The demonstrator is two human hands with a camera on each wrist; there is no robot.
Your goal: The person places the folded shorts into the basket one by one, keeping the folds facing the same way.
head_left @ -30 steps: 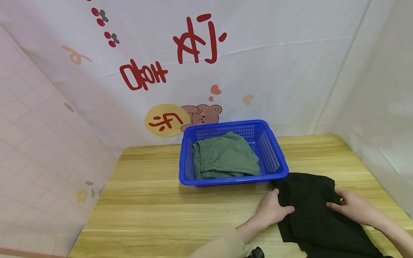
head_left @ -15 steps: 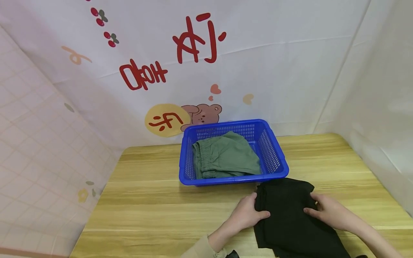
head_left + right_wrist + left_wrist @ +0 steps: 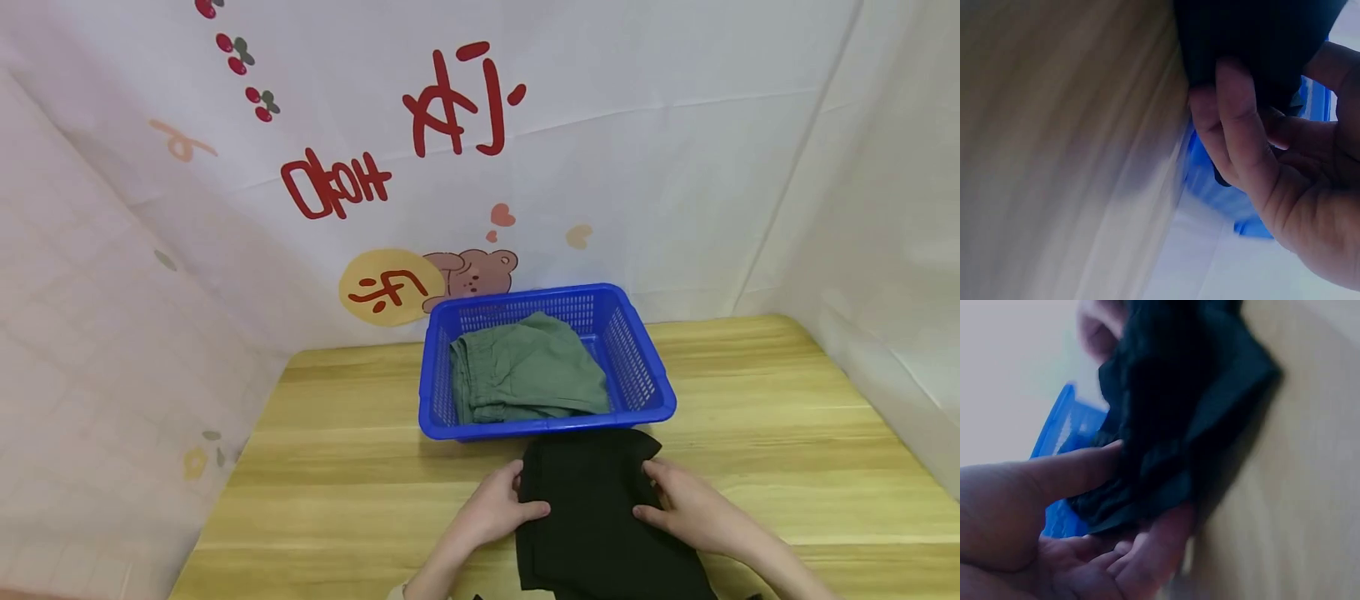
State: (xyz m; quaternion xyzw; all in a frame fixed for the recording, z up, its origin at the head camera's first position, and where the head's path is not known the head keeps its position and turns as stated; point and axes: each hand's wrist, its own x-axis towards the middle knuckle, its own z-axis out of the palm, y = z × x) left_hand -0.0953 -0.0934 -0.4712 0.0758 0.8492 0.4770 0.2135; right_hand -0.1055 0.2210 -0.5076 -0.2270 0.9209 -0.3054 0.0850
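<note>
A folded black garment [image 3: 588, 517] hangs between both hands just in front of the blue basket, its lower part running out of the head view. My left hand [image 3: 491, 508] grips its left edge, thumb on top and fingers beneath. On the opposite edge my right hand [image 3: 693, 508] pinches the cloth the same way. Up close in the left wrist view, the black cloth [image 3: 1154, 412] looks gathered along one side between thumb and fingers [image 3: 1163, 550]. The right wrist view has fingers [image 3: 1238, 112] under the cloth. Which kind of garment it is, I cannot tell.
The blue plastic basket [image 3: 660, 413] stands at the back of the wooden table [image 3: 360, 500], near the decorated wall sheet [image 3: 652, 192]. Folded green trousers or shorts [image 3: 540, 371] with a gathered waist lie in it, toward its left side.
Both hands have carried the black garment leftward, from the right of the basket to in front of it. The grip looks the same. The basket and green garment stay put; the view tilts slightly.
</note>
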